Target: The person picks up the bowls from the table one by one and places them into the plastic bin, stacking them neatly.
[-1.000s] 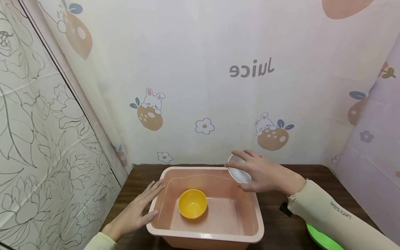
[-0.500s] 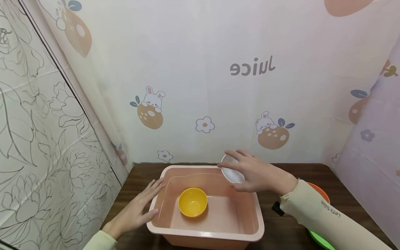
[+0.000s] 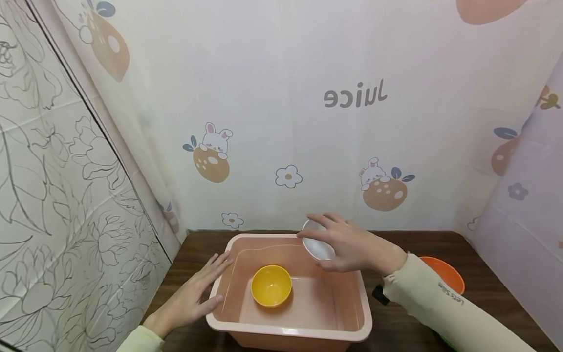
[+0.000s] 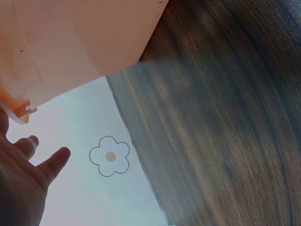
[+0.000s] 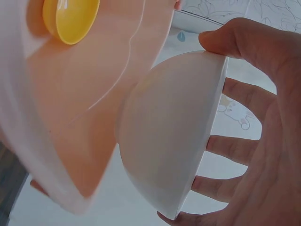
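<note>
A pink rectangular basin stands on the table, a yellow bowl upright inside it toward the left. My right hand grips a white bowl by its rim, tilted on its side above the basin's back right part. In the right wrist view, thumb and fingers of the hand spread along the rim of the white bowl, and the yellow bowl shows beyond. My left hand rests on the basin's left rim, fingers extended; the left wrist view shows that hand beside the basin.
An orange dish lies on the dark wood table at the right, partly behind my right sleeve. A sliver of something green shows under that sleeve, and a small black object is near the basin's right side. A printed curtain hangs behind.
My right hand has moved left with the white bowl, further over the basin. The orange dish has come into sight from behind the sleeve. My left hand stays put.
</note>
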The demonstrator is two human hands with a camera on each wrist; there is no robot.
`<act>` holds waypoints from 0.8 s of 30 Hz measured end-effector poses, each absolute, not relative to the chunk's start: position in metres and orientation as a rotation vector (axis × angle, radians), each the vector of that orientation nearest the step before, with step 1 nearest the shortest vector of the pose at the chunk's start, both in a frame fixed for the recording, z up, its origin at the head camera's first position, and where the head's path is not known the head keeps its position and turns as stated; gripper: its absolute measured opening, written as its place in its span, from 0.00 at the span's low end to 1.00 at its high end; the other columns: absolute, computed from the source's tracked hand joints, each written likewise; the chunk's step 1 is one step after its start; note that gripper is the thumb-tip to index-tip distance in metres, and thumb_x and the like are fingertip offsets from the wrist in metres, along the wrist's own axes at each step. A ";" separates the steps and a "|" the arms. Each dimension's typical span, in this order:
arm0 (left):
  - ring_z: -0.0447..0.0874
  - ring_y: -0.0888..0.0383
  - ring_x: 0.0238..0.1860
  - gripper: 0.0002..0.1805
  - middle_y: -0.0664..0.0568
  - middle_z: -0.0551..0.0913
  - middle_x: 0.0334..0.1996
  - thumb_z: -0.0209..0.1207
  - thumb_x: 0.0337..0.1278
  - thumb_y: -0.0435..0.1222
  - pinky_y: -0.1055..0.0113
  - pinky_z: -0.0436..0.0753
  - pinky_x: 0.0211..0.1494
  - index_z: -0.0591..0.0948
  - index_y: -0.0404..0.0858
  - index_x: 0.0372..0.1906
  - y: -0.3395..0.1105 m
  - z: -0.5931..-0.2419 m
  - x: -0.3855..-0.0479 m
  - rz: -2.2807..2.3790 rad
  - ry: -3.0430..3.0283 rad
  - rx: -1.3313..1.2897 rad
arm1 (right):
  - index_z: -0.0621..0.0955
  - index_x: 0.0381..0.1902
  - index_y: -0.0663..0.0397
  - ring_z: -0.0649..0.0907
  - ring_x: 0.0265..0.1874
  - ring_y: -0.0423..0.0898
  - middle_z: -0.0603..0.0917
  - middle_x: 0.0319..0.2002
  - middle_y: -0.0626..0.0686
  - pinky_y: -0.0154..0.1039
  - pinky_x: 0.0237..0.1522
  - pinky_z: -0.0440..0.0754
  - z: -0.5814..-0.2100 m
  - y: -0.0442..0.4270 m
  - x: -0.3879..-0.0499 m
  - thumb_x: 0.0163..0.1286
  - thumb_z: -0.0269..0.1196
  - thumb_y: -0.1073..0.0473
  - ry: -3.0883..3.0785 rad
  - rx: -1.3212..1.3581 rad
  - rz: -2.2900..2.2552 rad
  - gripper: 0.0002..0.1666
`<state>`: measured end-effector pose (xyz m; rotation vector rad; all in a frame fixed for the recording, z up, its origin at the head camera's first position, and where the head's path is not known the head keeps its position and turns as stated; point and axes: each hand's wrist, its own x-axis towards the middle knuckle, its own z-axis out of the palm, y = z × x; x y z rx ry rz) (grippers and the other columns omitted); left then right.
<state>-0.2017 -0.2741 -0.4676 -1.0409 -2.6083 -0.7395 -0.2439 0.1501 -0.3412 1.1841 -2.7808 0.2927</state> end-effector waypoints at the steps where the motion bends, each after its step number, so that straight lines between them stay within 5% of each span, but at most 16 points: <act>1: 0.54 0.41 0.82 0.42 0.49 0.59 0.82 0.63 0.63 0.42 0.28 0.71 0.66 0.63 0.44 0.80 -0.274 -0.467 -0.202 -0.740 -2.609 -1.041 | 0.76 0.68 0.24 0.71 0.70 0.62 0.67 0.77 0.57 0.73 0.54 0.79 -0.342 0.149 -0.244 0.61 0.70 0.43 -2.769 1.195 0.299 0.36; 24: 0.54 0.42 0.82 0.42 0.49 0.59 0.82 0.64 0.62 0.42 0.27 0.72 0.65 0.63 0.44 0.80 -0.274 -0.469 -0.202 -0.742 -2.608 -1.038 | 0.77 0.69 0.32 0.72 0.69 0.64 0.68 0.76 0.59 0.73 0.54 0.79 -0.359 0.123 -0.249 0.61 0.69 0.43 -2.734 1.281 0.425 0.36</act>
